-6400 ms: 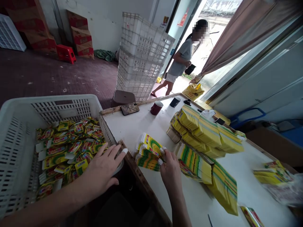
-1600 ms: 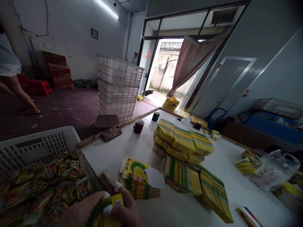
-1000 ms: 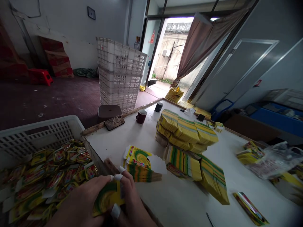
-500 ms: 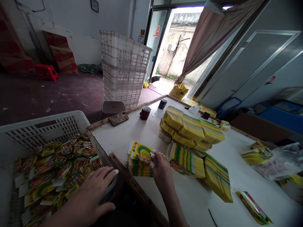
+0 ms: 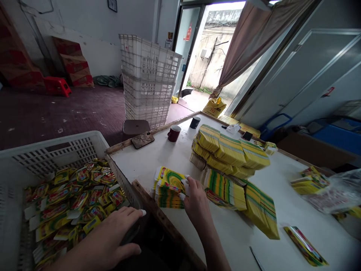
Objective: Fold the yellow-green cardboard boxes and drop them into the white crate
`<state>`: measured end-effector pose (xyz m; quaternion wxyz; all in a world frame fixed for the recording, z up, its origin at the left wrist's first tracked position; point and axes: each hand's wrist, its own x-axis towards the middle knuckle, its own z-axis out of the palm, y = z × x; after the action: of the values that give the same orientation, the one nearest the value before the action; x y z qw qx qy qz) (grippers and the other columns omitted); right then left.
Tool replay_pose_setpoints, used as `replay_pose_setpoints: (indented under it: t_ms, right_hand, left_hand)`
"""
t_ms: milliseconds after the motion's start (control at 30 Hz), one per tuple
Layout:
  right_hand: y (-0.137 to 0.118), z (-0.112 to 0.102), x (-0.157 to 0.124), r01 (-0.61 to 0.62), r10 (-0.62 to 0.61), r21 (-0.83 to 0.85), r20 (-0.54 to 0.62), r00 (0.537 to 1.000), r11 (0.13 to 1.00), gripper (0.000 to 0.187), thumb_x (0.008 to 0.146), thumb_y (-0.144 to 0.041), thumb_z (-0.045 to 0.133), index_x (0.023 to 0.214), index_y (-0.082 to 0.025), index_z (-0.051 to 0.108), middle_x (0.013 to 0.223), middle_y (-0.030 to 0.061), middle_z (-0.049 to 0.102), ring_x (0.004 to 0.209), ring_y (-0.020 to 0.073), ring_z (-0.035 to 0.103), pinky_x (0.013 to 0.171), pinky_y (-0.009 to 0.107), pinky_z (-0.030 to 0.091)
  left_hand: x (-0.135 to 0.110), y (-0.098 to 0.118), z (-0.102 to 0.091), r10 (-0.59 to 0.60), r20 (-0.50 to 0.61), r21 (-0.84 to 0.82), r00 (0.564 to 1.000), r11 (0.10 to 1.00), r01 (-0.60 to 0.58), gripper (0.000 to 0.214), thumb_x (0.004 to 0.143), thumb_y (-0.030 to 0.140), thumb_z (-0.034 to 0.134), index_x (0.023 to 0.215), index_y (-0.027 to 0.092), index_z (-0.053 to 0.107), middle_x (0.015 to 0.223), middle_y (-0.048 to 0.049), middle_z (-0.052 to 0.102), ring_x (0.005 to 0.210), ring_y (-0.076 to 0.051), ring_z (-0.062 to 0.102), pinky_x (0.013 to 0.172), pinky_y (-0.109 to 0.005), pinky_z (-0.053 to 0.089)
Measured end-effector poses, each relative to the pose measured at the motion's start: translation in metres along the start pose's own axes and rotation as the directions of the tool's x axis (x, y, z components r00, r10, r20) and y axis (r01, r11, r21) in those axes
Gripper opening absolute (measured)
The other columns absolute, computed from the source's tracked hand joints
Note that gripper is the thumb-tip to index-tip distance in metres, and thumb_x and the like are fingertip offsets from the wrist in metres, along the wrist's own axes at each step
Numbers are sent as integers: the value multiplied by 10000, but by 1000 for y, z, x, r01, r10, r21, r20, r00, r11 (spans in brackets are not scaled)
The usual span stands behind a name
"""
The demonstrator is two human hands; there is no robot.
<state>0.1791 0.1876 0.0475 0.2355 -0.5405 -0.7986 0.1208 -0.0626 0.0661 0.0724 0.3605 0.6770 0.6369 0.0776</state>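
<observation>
Cartons [image 5: 170,180] on white table [image 5: 141,163]; crates [image 5: 149,79] stacked near doorway [image 5: 207,64].

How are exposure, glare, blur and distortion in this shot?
Head view: open doorway nearly blown out, space under the wooden table edge dark; glare streaks the glossy pack at lower right; left hand and right hand show no heavy motion blur; crate stack and door frame lean, likely camera tilt plus wide-angle lens.
</observation>
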Motion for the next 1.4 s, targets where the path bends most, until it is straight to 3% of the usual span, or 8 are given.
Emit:
replay_pose_setpoints:
  t_ms: [233,433,633,833,1000,1167,1400]
  right_hand:
    - [-4,-3,3,-24,26,-18,78,997,1000,473,726,15,464,1170,-139,520,1018,110,626,1012,283,557,920,438,424]
    - [0,-1,4,-24,24,0,49,998,1000,573,670,53,431,1213,-121,482,1103,134,579,1045,277,536,926,411,432]
    - [0,-3,7,-19,16,28,95,995,999,554,657,50,427,1180,-122,491,968,100,619,959,261,562,865,385,459]
    - [-3,-8,9,-30,24,44,124,992,999,583,673,69,414,1229,-103,461,1095,140,587,987,245,560,885,369,447]
    - [-8,-11,12,-31,25,30,166,986,999,577,660,71,427,1208,-103,481,973,109,615,965,255,554,874,375,445]
    - [-2,-7,11,-35,27,57,128,991,998,591,653,75,422,1214,-106,465,1124,151,568,999,241,563,883,363,449]
    - [2,-11,17,17,-27,75,134,991,997,568,612,58,461,1139,-148,505,1022,101,605,975,229,578,850,328,460]
  left_hand:
    - [2,-4,4,-5,13,-18,1000,1000,5,642,736,416,661,1332,215,531,1398,-119,503,1318,-345,412,1113,-510,313]
    - [1,2,5,-4,100,-24,995,1000,6,662,729,378,664,1347,198,509,1416,-118,483,1315,-320,416,1116,-471,315]
    - [2,6,3,-1,117,-22,993,1000,3,659,725,345,664,1348,195,508,1406,-111,495,1300,-307,433,1109,-441,330]
    - [-1,9,2,17,120,-46,993,999,-12,648,696,329,695,1316,215,545,1376,-101,528,1277,-320,460,1098,-452,350]
    - [-3,8,2,-3,146,-44,989,999,10,661,706,345,688,1335,226,525,1394,-95,512,1287,-314,453,1107,-447,340]
    - [-4,5,4,15,123,-75,992,997,-5,644,696,324,691,1317,238,544,1383,-91,526,1279,-310,464,1098,-451,349]
    - [-3,10,2,23,94,-124,995,992,-11,614,663,265,698,1268,258,592,1330,-86,576,1251,-330,496,1088,-483,362]
